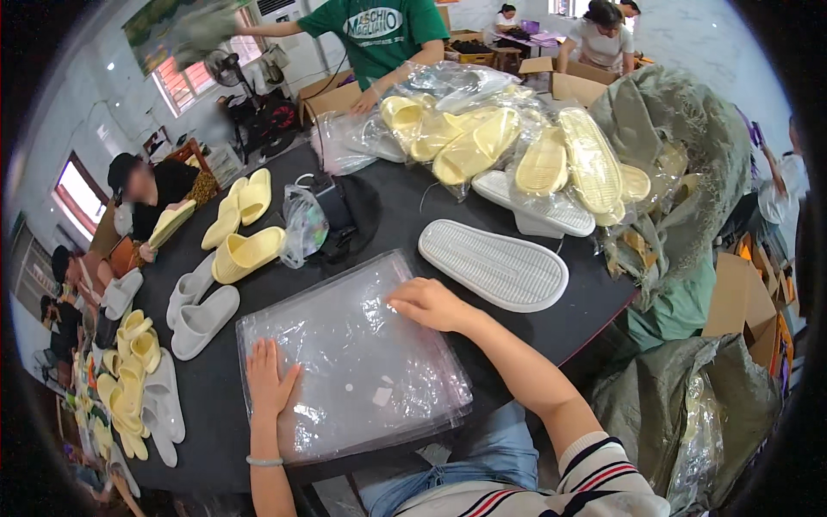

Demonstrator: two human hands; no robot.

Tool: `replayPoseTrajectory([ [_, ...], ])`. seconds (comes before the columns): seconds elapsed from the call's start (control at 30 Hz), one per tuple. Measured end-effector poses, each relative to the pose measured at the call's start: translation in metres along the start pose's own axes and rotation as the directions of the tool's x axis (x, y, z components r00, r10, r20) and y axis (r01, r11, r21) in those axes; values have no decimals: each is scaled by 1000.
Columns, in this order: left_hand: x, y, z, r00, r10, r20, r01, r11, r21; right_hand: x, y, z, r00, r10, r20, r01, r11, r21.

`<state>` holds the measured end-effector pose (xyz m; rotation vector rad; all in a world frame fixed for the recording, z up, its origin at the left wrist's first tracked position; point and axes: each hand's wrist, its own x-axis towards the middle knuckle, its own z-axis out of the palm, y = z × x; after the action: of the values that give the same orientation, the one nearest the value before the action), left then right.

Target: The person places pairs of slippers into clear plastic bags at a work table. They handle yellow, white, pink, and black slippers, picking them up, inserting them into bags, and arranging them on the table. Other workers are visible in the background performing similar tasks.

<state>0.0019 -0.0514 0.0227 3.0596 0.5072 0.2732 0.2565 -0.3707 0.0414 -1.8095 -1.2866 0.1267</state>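
Observation:
A stack of clear plastic bags (345, 370) lies on the black-topped table directly in front of me. My left hand (271, 377) rests flat on its left side, fingers stretched out and thumb apart. Across the upper right part of the stack lies my right hand (428, 303), its fingers loosely bent with the tips touching the plastic; nothing shows in its grasp. Just beyond that hand, a white slipper (494, 264) lies sole up. Left of the bags are a pair of grey-white slippers (205, 320) and several pale yellow slippers (250, 254).
Bagged yellow slippers (476, 145) are heaped at the far right, beside a large green woven sack (668, 146). A small plastic bag (303, 226) stands next to a dark box (334, 207). More slippers (129, 388) line the left edge. A person in a green shirt (379, 34) stands opposite.

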Motion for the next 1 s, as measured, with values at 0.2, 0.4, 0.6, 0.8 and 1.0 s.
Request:
replayPoseTrajectory([
  [0.2, 5, 3, 3, 1000, 7, 4, -7, 1000, -15, -1, 18, 28, 693, 677, 246, 118, -444, 888],
  [0.4, 2, 0, 3, 1000, 0, 11, 0, 1000, 0, 3, 4, 9, 485, 873, 62, 452, -311, 836],
  [0.6, 3, 4, 1, 1000, -10, 27, 11, 1000, -21, 0, 13, -21, 295, 946, -138, 499, -29, 866],
  [0.8, 3, 4, 0, 999, -14, 38, 16, 999, -34, 0, 6, -34, 176, 845, -506, 472, 378, 796],
  [1.0, 3, 4, -2, 1000, -4, 31, 5, 999, -38, 1, 1, -35, 164, 835, -525, 660, 302, 688],
])
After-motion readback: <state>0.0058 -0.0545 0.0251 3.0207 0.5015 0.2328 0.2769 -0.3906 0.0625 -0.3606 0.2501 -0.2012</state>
